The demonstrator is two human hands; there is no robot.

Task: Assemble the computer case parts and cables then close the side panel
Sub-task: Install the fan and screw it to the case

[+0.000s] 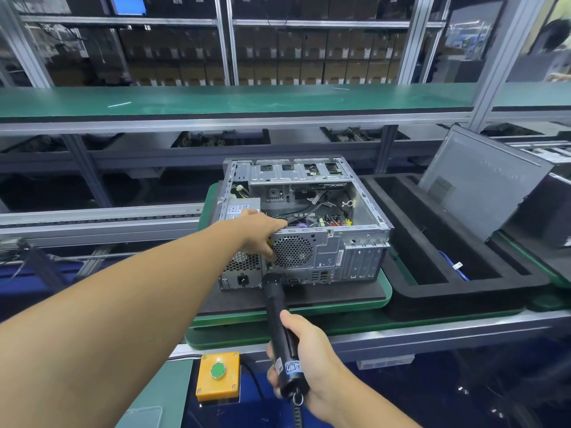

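Left grip [265, 233] clutches case [355, 251] rear edge; right grip [306, 359] holds screwdriver [275, 304] against it. Side panel [482, 183] leans at right.

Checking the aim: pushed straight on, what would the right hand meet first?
The right hand holds an electric screwdriver aimed at the computer case's rear panel, just below the left hand; its tip probably meets that first.

A yellow box [204, 388] carries a green button [217, 371].
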